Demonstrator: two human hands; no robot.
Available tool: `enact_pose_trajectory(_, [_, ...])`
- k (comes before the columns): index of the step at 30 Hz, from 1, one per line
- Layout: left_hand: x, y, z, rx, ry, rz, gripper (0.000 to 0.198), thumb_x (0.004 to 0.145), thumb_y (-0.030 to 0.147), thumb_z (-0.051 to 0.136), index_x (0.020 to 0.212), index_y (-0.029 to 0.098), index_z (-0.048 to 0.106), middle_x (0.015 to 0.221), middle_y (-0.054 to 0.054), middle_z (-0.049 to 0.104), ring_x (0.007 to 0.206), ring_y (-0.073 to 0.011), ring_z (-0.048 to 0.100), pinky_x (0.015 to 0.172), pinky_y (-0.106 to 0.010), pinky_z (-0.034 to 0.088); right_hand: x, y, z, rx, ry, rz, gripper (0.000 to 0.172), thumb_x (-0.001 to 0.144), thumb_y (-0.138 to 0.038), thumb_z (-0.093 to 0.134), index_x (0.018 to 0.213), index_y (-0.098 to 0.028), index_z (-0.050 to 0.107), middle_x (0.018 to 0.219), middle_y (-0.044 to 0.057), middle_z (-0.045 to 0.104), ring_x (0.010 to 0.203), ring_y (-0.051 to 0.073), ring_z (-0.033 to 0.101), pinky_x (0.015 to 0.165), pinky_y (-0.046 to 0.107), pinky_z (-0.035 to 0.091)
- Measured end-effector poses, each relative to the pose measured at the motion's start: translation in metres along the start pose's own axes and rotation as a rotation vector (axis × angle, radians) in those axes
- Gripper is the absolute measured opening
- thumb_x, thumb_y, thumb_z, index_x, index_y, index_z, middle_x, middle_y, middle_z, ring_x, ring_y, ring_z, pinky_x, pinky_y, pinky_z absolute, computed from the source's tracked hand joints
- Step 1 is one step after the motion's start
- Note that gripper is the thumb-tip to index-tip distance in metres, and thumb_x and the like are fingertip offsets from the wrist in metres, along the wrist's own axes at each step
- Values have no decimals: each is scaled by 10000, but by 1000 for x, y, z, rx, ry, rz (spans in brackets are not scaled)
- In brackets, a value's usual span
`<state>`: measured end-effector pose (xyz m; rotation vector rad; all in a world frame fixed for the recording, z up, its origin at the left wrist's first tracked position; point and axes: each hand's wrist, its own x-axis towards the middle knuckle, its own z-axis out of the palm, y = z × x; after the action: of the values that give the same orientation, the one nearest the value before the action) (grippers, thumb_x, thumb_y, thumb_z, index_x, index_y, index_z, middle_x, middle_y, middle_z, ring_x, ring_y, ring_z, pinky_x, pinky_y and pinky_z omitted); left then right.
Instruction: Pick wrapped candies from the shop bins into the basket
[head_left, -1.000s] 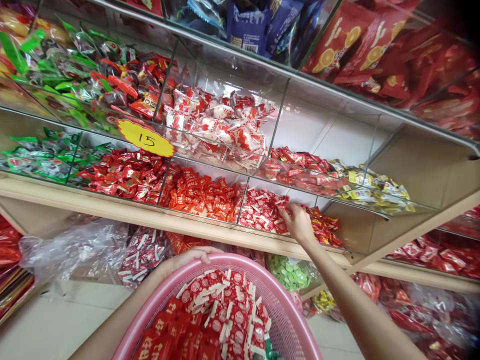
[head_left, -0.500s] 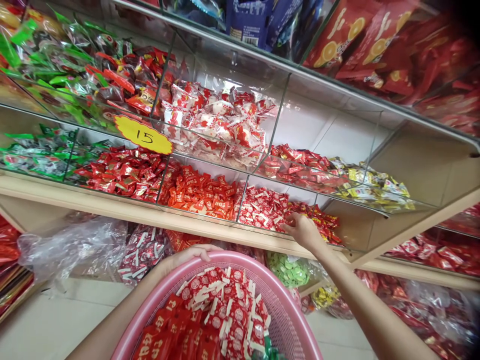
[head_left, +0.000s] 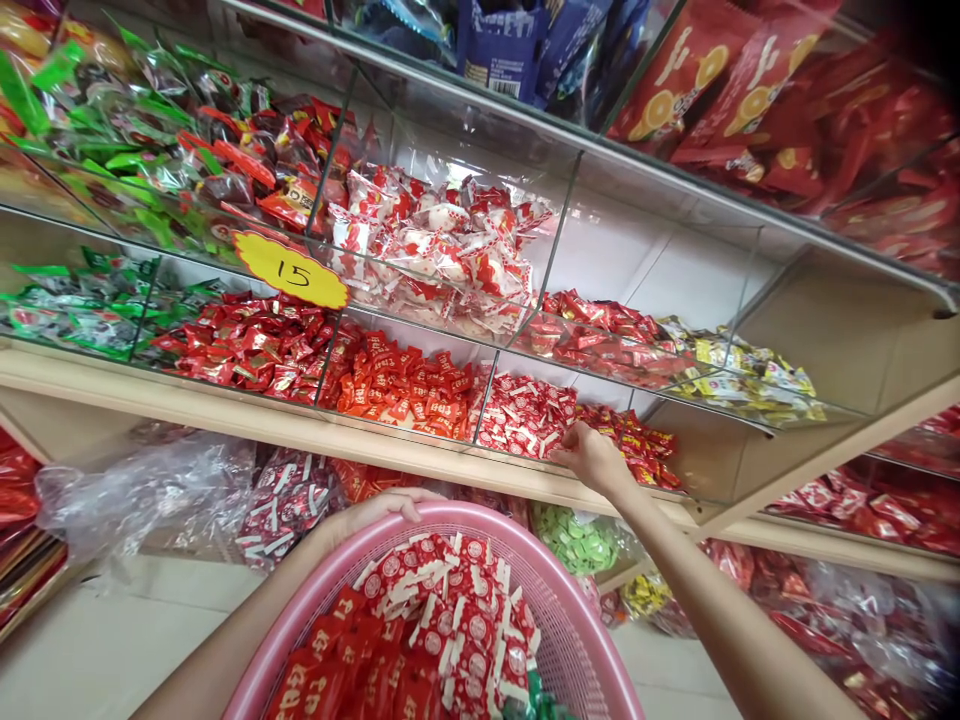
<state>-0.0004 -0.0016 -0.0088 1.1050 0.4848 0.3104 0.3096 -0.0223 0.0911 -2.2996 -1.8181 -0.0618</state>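
Note:
My left hand (head_left: 379, 512) grips the far rim of a pink plastic basket (head_left: 577, 660), its fingers curled over the edge. The basket holds several red-and-white wrapped sweets (head_left: 442, 620). My right hand (head_left: 592, 458) reaches up to the lower glass bin and rests on a heap of the same red-and-white sweets (head_left: 525, 415). Its fingers are bent down into the pile, and whether they hold any I cannot make out. Red and yellow sweets (head_left: 637, 445) lie just right of the hand.
Glass-divided bins fill the shelf: orange-red sweets (head_left: 401, 385), dark red sweets (head_left: 247, 345), green packets (head_left: 75, 305), white-and-red packets (head_left: 442, 245). A yellow price tag reading 15 (head_left: 291, 270) hangs on the glass. Clear bags of stock (head_left: 157, 495) sit under the wooden shelf edge (head_left: 225, 415).
My right hand has shifted slightly left and down across the red-and-white sweets in the bin. My left hand and the basket have stayed in place.

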Motion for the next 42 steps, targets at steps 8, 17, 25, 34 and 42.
enact_pose_trajectory(8, [-1,2,2,-2,9,1,514,653,135,418,1166,154,434,923,-22,615,804,-156,546,678,-239,386,2,2,0,-14,15,-51,431,649,-318,547,1048,-185,451,812,56,594,743,180,537,574,230,322])
enact_pose_trajectory(17, [-2,2,3,-24,-10,7,485,664,137,419,1147,161,452,934,-22,611,809,-148,547,698,-238,388,4,2,2,-43,0,-80,478,662,-348,535,1098,-177,438,810,70,602,748,188,542,573,228,325])
enact_pose_trajectory(25, [-2,7,5,-13,19,2,450,634,112,403,1068,153,515,889,-17,622,797,-151,548,682,-241,401,3,-5,-11,-41,159,-110,447,701,-375,495,1114,-219,425,976,65,565,824,195,535,605,238,344])
enact_pose_trajectory(34, [0,2,1,-30,25,-22,453,624,131,424,1067,156,515,858,-18,621,759,-154,551,655,-241,402,5,-10,1,-173,88,-63,282,772,-322,428,1017,-190,471,951,86,551,806,186,541,583,245,331])
enact_pose_trajectory(42, [-2,6,4,6,33,-25,462,624,129,424,1078,146,513,880,-17,618,795,-159,539,675,-239,395,9,-6,3,-162,68,-58,274,755,-346,454,961,-170,489,907,93,568,825,199,544,601,245,334])
